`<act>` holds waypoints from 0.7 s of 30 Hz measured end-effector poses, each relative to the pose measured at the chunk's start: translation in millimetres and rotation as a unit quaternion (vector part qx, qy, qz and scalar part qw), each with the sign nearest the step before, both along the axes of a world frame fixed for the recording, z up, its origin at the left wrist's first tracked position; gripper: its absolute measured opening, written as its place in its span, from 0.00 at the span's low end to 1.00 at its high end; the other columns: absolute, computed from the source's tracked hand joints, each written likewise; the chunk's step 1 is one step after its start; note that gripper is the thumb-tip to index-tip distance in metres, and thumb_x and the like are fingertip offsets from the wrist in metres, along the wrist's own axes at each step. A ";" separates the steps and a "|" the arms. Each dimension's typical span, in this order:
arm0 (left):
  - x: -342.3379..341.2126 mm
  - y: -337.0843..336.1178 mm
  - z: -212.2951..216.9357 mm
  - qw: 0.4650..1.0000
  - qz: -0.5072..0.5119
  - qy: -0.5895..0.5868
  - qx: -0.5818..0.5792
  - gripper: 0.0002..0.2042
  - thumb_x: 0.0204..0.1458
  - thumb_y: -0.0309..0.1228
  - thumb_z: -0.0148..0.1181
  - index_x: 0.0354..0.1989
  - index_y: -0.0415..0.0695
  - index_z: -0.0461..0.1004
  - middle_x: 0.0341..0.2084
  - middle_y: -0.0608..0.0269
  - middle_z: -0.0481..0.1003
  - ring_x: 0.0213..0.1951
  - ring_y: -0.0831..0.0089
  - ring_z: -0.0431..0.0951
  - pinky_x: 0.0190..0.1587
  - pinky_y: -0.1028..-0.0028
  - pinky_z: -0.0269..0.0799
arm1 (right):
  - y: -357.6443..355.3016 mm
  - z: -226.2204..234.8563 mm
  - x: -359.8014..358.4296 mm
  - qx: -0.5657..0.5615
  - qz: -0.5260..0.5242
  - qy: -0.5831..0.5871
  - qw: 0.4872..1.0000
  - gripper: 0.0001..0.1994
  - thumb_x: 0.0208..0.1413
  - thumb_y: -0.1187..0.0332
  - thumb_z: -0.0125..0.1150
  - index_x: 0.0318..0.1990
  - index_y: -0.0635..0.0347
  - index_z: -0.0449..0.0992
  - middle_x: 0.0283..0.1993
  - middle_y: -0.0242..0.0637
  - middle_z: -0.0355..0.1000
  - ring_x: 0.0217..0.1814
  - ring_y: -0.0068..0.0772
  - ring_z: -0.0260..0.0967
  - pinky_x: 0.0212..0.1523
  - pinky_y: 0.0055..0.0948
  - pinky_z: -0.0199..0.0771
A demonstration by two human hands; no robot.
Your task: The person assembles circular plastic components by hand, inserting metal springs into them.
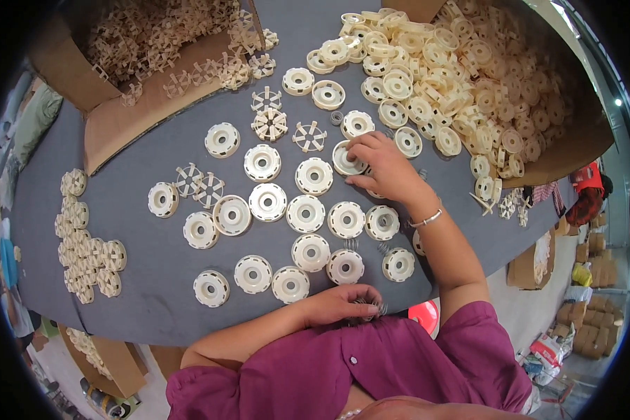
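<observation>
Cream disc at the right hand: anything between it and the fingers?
Nothing visible. The right hand is right over the cream disc, partly covering it; anything beneath the fingers is hidden. Neighbouring discs lie beside it, not in between.

Premises appear to be a small-parts assembly workshop. Slotted plastic discs (256, 201) are spread across a grey worktable (147, 297); bulk parts (462, 77) spill from open cardboard cartons (122, 133). Brown bundles (598, 323) lie on the floor (488, 308).
</observation>
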State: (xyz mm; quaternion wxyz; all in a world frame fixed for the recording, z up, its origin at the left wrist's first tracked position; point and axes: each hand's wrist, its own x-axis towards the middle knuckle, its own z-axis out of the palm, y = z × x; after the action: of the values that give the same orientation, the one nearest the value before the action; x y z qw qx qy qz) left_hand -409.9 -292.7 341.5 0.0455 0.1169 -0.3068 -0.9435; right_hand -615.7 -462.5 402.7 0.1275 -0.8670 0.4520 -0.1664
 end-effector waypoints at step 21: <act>5.6 0.7 0.5 0.996 0.031 0.037 0.070 0.10 0.60 0.30 0.58 0.48 0.43 0.72 0.39 0.70 0.73 0.40 0.82 0.71 0.44 0.80 0.68 | -74.6 -9.3 28.1 -0.060 -0.098 -0.046 0.992 0.11 0.53 0.61 0.65 0.39 0.58 0.78 0.39 0.40 0.72 0.45 0.45 0.71 0.46 0.41 0.72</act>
State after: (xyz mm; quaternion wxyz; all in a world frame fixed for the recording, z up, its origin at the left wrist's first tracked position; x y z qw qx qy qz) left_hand -404.3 -292.0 342.1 0.0781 0.0940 -0.2346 -0.9644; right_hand -587.6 -537.2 393.4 0.0788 -0.8163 0.5172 -0.2448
